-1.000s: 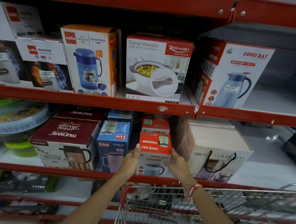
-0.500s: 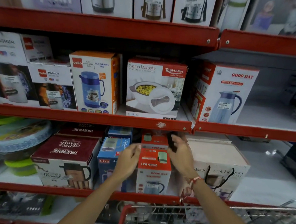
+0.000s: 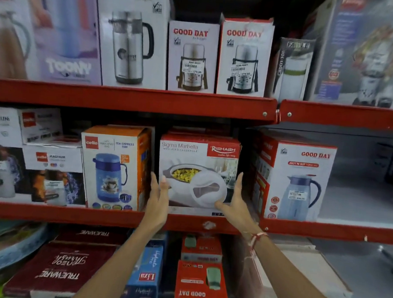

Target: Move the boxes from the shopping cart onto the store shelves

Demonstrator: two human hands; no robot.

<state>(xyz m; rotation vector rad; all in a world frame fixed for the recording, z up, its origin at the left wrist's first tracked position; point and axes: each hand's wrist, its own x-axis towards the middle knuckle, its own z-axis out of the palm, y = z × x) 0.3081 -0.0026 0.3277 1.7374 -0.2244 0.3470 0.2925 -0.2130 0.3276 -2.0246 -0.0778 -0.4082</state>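
Observation:
A white and red Sigma Marbella casserole box [image 3: 200,153] stands on the middle red shelf [image 3: 72,215]. My left hand [image 3: 158,197] is at the box's left edge, fingers spread and pointing up. At its lower right corner is my right hand [image 3: 236,204], fingers along the right side and thumb on the front face. Neither hand is closed around the box, which rests on the shelf. On the shelf below, a small red Good Day box [image 3: 202,285] sits between a blue Liza box [image 3: 147,268] and a white box [image 3: 298,277]. The shopping cart is out of view.
An orange Cello jug box [image 3: 115,167] stands close on the casserole box's left, a Good Day jug box [image 3: 299,182] on its right. Bare shelf [image 3: 360,205] lies further right. Tall flask boxes [image 3: 192,56] fill the top shelf. Truewear boxes [image 3: 64,269] sit lower left.
Both hands left the small red Good Day box on the lower shelf and rose to the casserole box one shelf up. The view tilted upward; the cart dropped out of sight.

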